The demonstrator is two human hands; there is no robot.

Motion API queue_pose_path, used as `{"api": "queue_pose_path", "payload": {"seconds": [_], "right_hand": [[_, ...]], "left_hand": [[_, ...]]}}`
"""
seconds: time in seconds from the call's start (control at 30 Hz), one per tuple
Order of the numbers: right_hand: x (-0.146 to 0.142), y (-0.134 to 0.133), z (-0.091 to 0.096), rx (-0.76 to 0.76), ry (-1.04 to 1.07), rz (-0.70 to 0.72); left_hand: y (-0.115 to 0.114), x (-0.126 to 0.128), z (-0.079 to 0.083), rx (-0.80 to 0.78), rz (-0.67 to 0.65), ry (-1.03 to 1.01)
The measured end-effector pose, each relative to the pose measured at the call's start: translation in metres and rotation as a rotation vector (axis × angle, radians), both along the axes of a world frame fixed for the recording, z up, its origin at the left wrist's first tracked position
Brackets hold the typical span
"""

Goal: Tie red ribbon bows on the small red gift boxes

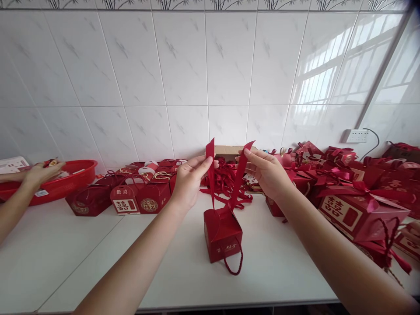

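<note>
A small red gift box [223, 238] stands on the white table in front of me, its top flaps folded closed and a twisted cord handle [241, 262] hanging down its near side. From its top rises a red ribbon [238, 177], parted into two ends. My left hand [191, 177] pinches one end between thumb and fingers. The other end is pinched in my right hand [267, 170], to the right and level with the left. Both lengths run taut down to the box top.
Behind lie a heap of loose red ribbons [226, 177] and a cardboard box [226, 151]. Finished-looking red boxes [154, 197] line the left; more ribboned boxes [357, 210] pile up at right. At far left another person's hands [41, 173] work over a red basin [78, 175].
</note>
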State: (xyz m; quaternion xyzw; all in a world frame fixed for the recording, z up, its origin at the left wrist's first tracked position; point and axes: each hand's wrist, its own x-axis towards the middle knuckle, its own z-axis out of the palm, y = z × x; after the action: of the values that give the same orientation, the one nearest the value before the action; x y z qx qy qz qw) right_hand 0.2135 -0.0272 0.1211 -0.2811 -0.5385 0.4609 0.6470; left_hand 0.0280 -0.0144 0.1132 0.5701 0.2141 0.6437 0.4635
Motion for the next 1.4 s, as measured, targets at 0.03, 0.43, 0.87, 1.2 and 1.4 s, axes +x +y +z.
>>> {"api": "queue_pose_path", "payload": {"seconds": [0.03, 0.43, 0.87, 1.2, 1.4], "right_hand": [[0.0, 0.0, 0.0, 0.001, 0.001, -0.002], [-0.002, -0.001, 0.003, 0.002, 0.019, 0.018], [-0.006, -0.001, -0.007, 0.108, -0.191, 0.184], [0.007, 0.007, -0.014, 0.648, -0.758, -0.101], [0.009, 0.007, -0.019, 0.918, -1.155, -0.383]], "left_hand": [[0.0, 0.0, 0.0, -0.003, -0.001, 0.0], [-0.005, 0.003, 0.012, -0.004, -0.04, 0.042], [-0.006, 0.013, 0.009, 0.0, -0.048, 0.491], [0.008, 0.005, 0.008, -0.215, -0.2, 0.502], [0.012, 0.005, 0.006, -0.255, -0.284, 0.453]]}}
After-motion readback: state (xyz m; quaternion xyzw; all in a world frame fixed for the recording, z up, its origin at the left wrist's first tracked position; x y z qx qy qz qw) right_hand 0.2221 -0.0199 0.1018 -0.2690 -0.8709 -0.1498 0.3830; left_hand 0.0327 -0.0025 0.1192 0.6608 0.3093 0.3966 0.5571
